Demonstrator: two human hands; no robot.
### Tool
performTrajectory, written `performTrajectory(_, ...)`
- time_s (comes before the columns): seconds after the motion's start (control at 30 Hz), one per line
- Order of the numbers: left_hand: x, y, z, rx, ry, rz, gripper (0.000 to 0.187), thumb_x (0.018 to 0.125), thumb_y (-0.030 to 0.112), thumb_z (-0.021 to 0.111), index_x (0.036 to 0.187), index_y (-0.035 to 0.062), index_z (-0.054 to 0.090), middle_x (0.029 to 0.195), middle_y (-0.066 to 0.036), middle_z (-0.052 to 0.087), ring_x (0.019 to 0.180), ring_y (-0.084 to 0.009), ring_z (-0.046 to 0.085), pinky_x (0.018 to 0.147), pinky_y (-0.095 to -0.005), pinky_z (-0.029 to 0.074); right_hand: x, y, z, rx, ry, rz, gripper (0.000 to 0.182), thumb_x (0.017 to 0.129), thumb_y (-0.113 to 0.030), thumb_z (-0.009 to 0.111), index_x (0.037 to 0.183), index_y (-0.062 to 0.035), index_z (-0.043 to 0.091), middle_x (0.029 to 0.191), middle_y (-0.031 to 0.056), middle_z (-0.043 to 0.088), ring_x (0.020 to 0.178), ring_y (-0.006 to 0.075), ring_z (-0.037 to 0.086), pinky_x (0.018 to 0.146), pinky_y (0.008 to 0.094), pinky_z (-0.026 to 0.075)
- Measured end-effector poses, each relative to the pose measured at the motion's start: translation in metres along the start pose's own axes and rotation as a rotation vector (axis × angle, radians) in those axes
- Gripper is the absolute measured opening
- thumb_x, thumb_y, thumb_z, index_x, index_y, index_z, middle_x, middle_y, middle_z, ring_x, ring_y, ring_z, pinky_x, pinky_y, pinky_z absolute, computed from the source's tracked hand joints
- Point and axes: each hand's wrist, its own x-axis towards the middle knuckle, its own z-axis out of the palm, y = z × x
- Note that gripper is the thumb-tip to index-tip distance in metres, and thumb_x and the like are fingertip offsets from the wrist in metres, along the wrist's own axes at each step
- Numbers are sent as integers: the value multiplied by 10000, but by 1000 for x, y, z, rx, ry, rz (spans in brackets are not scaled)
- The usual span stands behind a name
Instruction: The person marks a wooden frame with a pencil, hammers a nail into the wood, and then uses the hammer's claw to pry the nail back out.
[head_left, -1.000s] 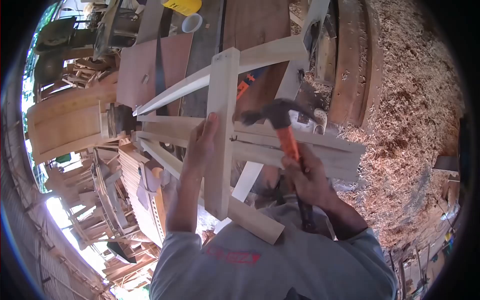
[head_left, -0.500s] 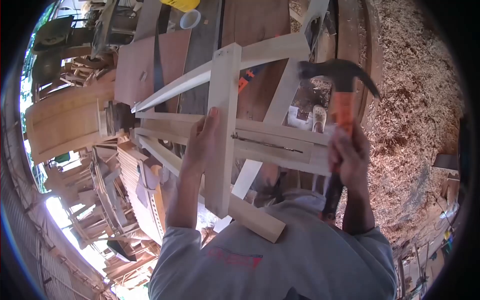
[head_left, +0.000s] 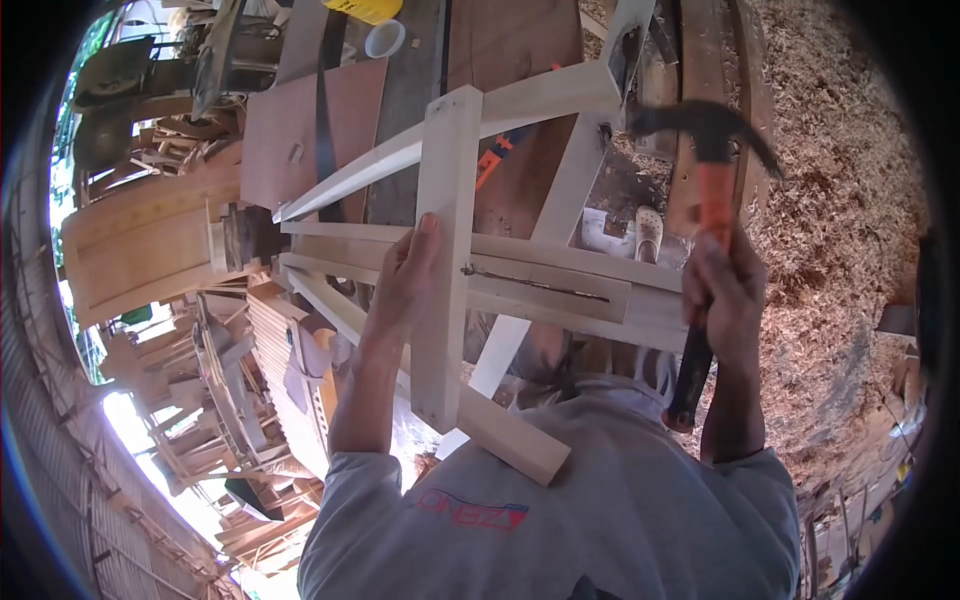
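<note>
My right hand (head_left: 726, 290) grips a claw hammer (head_left: 712, 190) by its orange and black handle, with the dark head pointing away from me. The hammer is raised to the right of a pale wooden frame. My left hand (head_left: 405, 268) is closed round a short wooden crosspiece (head_left: 446, 180), its thumb lying along the near face. This crosspiece lies across several long pale beams, among them an upper beam (head_left: 540, 103) and a middle beam (head_left: 560, 262). A dark crack or groove (head_left: 540, 286) runs along the middle one. The lower beam's end (head_left: 520, 445) rests close to my shirt.
Wood shavings (head_left: 840, 200) cover the ground at right. An orange and black tool (head_left: 495, 155) lies behind the frame. A yellow container (head_left: 365, 8) and a white round lid (head_left: 385, 39) are at the top. Stacked timber and panels (head_left: 150, 235) fill the left side.
My right hand and the hammer have moved to the right, away from the crosspiece. My left hand stays at the same place on the wood.
</note>
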Motion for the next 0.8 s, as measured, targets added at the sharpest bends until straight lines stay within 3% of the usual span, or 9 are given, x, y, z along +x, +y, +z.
performTrajectory(0.1,7,-11,-10,89,43,-68,469,1015,492,485,937,62,654,769,108,454,725,6,377,630,-200,313,-14,50,16,139,-102,-41,189,1016,-88,452,1189,-48,516,625,-42,449,466,47,426,439,234,369)
performTrajectory(0.13,6,-6,-5,96,46,-52,469,1015,492,485,937,62,654,769,108,454,725,6,377,630,-200,313,1,85,29,-434,-297,-770,171,1014,-112,474,1166,-55,527,639,-47,452,503,45,443,458,241,364)
performTrajectory(0.17,2,-4,5,74,116,-24,449,1010,496,494,882,88,630,752,114,442,702,7,368,606,-201,303,-5,71,37,-432,-283,-778,171,1014,-112,474,1166,-55,527,639,-47,452,503,45,443,458,241,364)
performTrajectory(0.23,15,2,11,32,177,24,439,1005,501,504,826,113,606,735,121,430,679,9,358,583,-202,294,-15,32,44,-260,-361,247,166,1009,-139,506,1153,-62,534,645,-52,455,530,32,446,463,237,359)
performTrajectory(0.37,10,-2,2,-7,79,-7,435,994,514,522,810,127,593,736,120,422,672,1,359,587,-200,294,2,-6,19,-54,-15,28,192,1019,-204,505,1141,-64,554,631,-45,478,482,32,429,402,198,345)
performTrajectory(0.43,9,-8,2,16,69,-22,442,994,520,521,846,112,607,751,115,420,669,-1,351,579,-212,286,-3,27,16,47,-122,-34,163,1008,-209,533,1067,-58,555,622,-30,484,476,35,451,400,211,368)
performTrajectory(0.5,8,-8,1,70,85,-4,448,991,527,522,862,107,611,756,113,421,676,-1,344,582,-214,280,-15,59,38,-381,-345,-85,174,1002,-219,549,1052,-52,556,608,-33,489,444,42,450,392,219,359)
performTrajectory(0.63,11,-16,-4,44,66,72,480,986,541,521,929,77,630,767,105,415,704,-5,331,607,-209,273,-16,40,36,-216,-367,295,204,999,-225,555,1086,-41,565,607,-33,490,416,45,429,385,226,348)
performTrajectory(0.8,16,-16,-5,32,72,-54,483,981,548,525,899,85,635,746,106,401,695,-8,324,605,-208,268,34,-13,10,-117,-171,40,304,1006,-278,548,1172,-24,561,600,-37,471,411,43,423,376,214,333)
